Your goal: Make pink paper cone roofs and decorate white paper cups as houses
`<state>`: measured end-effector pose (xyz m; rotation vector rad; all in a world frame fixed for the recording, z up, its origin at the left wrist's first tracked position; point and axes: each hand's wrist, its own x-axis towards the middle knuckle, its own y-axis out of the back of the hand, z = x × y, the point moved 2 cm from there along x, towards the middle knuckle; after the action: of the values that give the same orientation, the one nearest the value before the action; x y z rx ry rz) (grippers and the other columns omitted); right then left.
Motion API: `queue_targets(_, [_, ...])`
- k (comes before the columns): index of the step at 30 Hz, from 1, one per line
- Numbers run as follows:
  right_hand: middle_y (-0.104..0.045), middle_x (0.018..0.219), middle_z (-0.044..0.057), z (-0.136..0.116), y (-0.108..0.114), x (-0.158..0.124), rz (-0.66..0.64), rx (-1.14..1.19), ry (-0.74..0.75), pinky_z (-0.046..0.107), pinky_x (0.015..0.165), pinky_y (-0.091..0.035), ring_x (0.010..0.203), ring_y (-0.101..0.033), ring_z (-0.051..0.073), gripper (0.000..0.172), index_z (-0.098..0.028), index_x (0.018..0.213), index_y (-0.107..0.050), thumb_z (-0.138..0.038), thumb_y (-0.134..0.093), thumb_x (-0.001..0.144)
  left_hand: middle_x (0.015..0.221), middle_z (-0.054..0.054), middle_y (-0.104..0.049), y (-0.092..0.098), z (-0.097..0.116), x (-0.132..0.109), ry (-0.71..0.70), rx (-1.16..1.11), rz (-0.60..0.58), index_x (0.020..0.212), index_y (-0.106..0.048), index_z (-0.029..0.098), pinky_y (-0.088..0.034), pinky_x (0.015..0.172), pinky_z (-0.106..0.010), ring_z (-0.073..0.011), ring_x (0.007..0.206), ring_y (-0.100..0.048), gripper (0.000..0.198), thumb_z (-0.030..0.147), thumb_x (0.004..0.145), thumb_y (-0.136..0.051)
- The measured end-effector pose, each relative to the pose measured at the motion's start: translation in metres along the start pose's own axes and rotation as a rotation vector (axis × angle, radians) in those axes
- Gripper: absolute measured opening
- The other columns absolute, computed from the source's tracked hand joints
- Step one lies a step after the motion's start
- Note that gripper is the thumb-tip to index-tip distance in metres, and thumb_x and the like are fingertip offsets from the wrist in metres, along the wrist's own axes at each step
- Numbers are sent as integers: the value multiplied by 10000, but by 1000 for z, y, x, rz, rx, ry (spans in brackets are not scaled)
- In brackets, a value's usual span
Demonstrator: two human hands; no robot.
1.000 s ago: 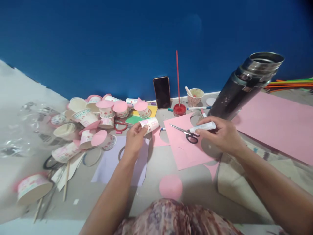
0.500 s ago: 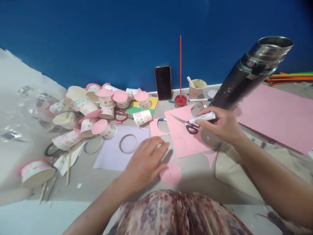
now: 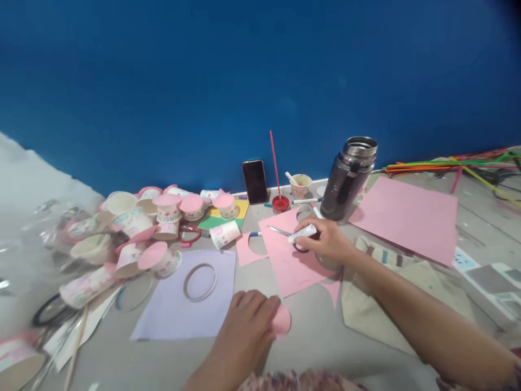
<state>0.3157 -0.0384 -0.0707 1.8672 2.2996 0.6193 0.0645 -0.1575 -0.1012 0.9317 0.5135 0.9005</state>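
Note:
Over a pink paper sheet (image 3: 280, 266) my right hand (image 3: 329, 239) is closed on a white glue tube (image 3: 303, 233). Beneath it lie black-handled scissors (image 3: 279, 230), their handles partly hidden by the tube and fingers. Nearer to me, my left hand (image 3: 250, 320) has its fingers curled at the left edge of a pink paper circle (image 3: 282, 320) and covers part of it. To its left, a tape ring (image 3: 199, 282) rests on a lilac paper sheet (image 3: 163, 304).
Printed paper cups (image 3: 132, 220), several with pink discs, crowd the left side. A phone (image 3: 255, 182), a red paint pot (image 3: 280, 204) and a steel flask (image 3: 345, 179) stand along the wall. A pink sheet (image 3: 411, 217) and a cloth bag (image 3: 386, 298) lie right.
My left hand has closed in on the pink circle and now covers part of it. My right hand still holds the glue tube above the scissors. The camera view has shifted upward and right.

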Motion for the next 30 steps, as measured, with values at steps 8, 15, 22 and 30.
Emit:
queue_targets(8, [-708, 687, 5, 14, -8, 5, 30, 175, -94, 291, 580, -581, 614, -708, 182, 147, -194, 924, -676, -317, -702, 849, 961, -80, -770, 21, -34, 25, 552, -1063, 232, 1292, -704, 224, -557, 836, -394, -277, 883, -718, 532, 363, 792, -819])
queue_targets(15, [-689, 736, -1, 17, -13, 0, 87, 240, -125, 287, 573, -581, 619, -682, 167, 237, -199, 986, -706, -398, -726, 859, 1211, -233, -758, 30, -16, 69, 523, -1982, 9, 1166, -725, 78, -557, 997, -524, -392, 1104, -740, 406, 376, 891, -712])
queue_targets(22, [-761, 838, 20, -6, -10, -12, 262, -61, 132, 249, 532, -515, 610, -668, 151, 135, -216, 997, -724, -302, -675, 906, 1201, -225, -763, 22, -12, 91, 554, -2003, 103, 1245, -669, 116, -569, 961, -574, -380, 1038, -766, 444, 465, 1000, -545])
queue_targets(30, [-774, 881, 54, -12, -35, -25, 145, -464, 603, 296, 651, -518, 733, -701, 188, 161, -205, 1123, -672, -297, -663, 991, 1163, -131, -780, 15, -3, 102, 575, -2090, 233, 1195, -708, 152, -614, 916, -467, -267, 1022, -748, 439, 470, 1058, -439])
